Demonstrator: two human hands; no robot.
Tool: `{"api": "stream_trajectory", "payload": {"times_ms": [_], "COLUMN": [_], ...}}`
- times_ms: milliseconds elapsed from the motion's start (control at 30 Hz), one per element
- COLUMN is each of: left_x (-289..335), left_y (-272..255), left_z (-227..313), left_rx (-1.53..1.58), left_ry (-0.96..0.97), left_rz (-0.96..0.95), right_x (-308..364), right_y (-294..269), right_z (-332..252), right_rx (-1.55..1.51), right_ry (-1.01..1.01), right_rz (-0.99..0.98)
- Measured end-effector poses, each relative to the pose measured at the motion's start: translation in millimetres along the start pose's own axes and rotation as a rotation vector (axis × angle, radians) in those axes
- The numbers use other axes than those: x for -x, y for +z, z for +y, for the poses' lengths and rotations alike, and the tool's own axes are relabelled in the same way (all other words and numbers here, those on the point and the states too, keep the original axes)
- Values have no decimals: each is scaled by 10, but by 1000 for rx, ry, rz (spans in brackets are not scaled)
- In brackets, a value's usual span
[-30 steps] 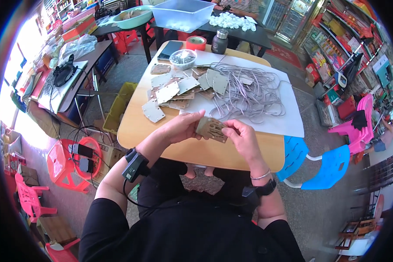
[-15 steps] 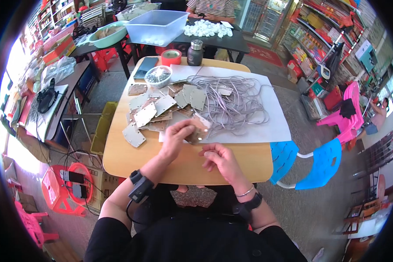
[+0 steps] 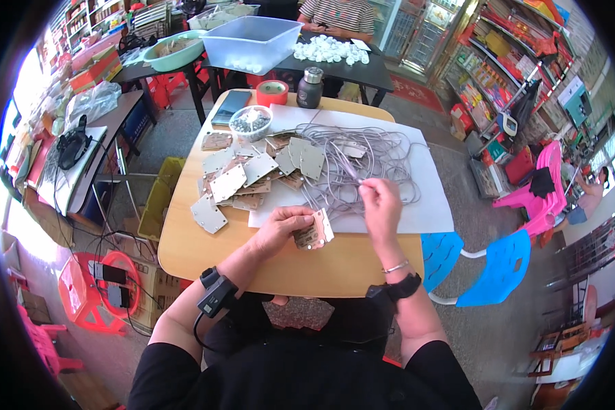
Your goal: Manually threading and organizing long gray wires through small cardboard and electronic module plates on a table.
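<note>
My left hand (image 3: 285, 227) grips a small brown board (image 3: 313, 231) with pale studs along its edges, holding it over the near part of the table. To its right, my right hand (image 3: 381, 205) is closed at the fingertips on a thin grey cord (image 3: 352, 171), at the near side of a loose tangle of cords (image 3: 389, 160). That tangle lies on a white sheet (image 3: 434, 198). Left of the cords is a heap of similar flat boards (image 3: 258, 167), some grey side up, some brown. The fingertips of my right hand are slightly blurred.
Behind the boards stand a clear tub of small metal parts (image 3: 250, 123), a phone (image 3: 231, 108), a red tape roll (image 3: 272, 93) and a dark flask (image 3: 310, 89). Across, a person (image 3: 338, 17) sits at a black table with white pieces (image 3: 331, 49). A blue chair (image 3: 495, 270) touches the right side.
My right hand has moved up and away to the cords and closed on one. My left hand has brought the board slightly nearer and turned it.
</note>
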State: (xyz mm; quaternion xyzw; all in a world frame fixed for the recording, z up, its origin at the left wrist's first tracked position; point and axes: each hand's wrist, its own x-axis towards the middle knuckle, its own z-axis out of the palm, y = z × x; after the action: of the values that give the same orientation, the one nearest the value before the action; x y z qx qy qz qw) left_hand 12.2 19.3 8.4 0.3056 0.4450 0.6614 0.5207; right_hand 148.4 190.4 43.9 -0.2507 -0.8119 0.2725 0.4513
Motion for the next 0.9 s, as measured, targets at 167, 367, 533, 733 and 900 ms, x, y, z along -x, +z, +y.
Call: {"api": "stream_trajectory", "payload": {"times_ms": [167,367,533,733,900], "left_x": [17,3,6,74,31], "left_y": [-63,-203,-468,-638,-645], "left_z": [-21,150,314,496,375], "left_rx": [347,598,798,970,894], "left_ry": [-28,328,577,707,701], "left_rz": [-233,-87,-110,-340,-45], "right_x": [323,658,527,140,-33], "right_y": [-157,-267,-528,-726,-787], "right_z": [-688,-220,119,197,147], "right_rx": [51,145,292,373,20], "right_ry": [-476,-331,-266,-141,121], "right_rz": [-328,-459,-359,-48,180]}}
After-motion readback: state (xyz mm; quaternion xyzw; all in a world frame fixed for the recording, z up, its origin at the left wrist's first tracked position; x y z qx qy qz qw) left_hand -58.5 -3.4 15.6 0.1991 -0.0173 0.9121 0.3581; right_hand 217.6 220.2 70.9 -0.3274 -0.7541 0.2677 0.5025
